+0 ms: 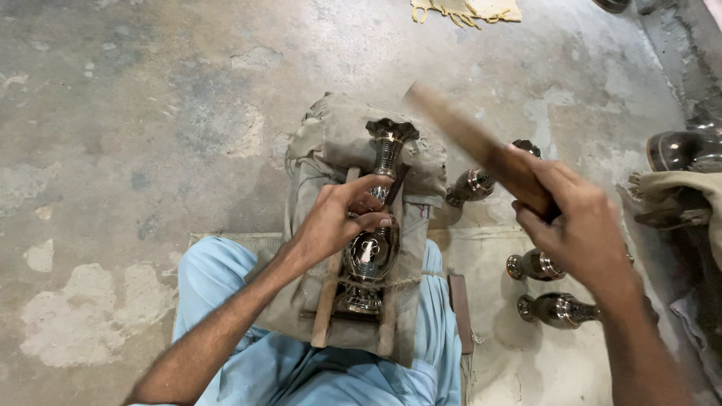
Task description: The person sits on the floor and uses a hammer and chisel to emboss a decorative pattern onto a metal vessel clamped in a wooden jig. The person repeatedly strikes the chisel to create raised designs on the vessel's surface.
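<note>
Left hand (342,218): fingers curled and pinched at the neck of a dark metal vase (374,248); whether a small tool sits between the fingertips cannot be told. The vase lies under those fingers on a wooden frame (325,312) over a cloth-padded block (331,139). Right hand (583,229): fingers closed around a wooden mallet (470,139), raised and blurred. Three more vases (535,265) lie on the floor below the right fingers. Yellow gloves (466,10) lie well beyond both hands.
</note>
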`<state>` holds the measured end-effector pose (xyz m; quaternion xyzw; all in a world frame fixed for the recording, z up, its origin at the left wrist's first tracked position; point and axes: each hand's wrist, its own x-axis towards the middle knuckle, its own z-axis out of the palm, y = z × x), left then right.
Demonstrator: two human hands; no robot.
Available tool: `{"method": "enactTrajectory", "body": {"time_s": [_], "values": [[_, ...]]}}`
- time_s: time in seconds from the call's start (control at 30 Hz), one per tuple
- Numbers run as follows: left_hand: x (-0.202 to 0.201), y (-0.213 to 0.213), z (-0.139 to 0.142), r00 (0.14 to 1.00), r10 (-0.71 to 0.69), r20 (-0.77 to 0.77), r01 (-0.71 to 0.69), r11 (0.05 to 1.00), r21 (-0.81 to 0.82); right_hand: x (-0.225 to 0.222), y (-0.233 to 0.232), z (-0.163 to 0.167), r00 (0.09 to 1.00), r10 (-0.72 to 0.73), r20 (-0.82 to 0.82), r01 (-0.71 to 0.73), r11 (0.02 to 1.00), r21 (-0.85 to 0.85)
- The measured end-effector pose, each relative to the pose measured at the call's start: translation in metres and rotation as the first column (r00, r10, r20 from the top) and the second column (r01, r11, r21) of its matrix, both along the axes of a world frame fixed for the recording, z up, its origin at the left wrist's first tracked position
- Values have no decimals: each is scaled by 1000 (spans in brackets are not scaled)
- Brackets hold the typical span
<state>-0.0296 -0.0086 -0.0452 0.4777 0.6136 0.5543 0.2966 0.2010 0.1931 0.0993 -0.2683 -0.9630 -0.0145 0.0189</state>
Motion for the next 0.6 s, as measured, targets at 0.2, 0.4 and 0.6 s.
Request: {"method": "enactTrajectory", "body": {"time_s": [0.2,0.4,0.6], "values": [[-3,0,6,998,-53,-26,52,998,-35,12,-22,-6,991,-96,-94,91,994,-58],[-7,5,6,989,-126,-76,124,992,-29,27,-32,-13,986,-72,-153,62,996,-66],[-10,11,1,965,-221,-140,225,974,13,52,-34,-41,977,-54,-204,42,997,-60]]}}
